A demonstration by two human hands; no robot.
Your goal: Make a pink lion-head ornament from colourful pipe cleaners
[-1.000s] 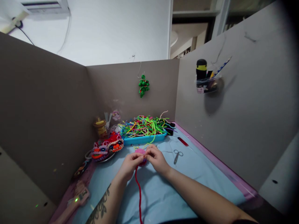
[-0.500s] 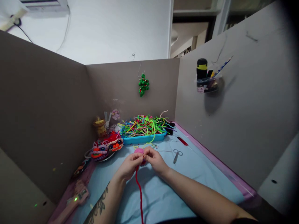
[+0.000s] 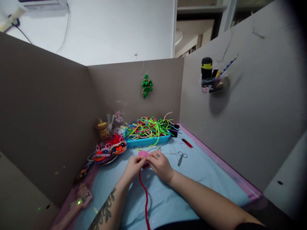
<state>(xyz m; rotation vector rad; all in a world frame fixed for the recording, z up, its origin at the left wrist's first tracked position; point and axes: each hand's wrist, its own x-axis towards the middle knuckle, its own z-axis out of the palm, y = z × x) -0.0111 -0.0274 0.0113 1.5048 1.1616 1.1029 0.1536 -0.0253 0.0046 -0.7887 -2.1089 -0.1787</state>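
My left hand and my right hand meet over the blue table cover, fingers pinched together on a small pink pipe-cleaner piece. A red pipe cleaner runs from that pinch down toward me. Both hands are closed round the work, and the spot where the red strand joins the pink piece is hidden by my fingers.
A blue tray heaped with coloured pipe cleaners stands behind my hands. Finished red and pink figures lie at the left, small scissors and a red stick at the right. Grey partition walls enclose the desk; a glue gun lies front left.
My hands stay pinched on the pink piece and shift only slightly. My right hand has turned a little over it. The red strand hangs much as before.
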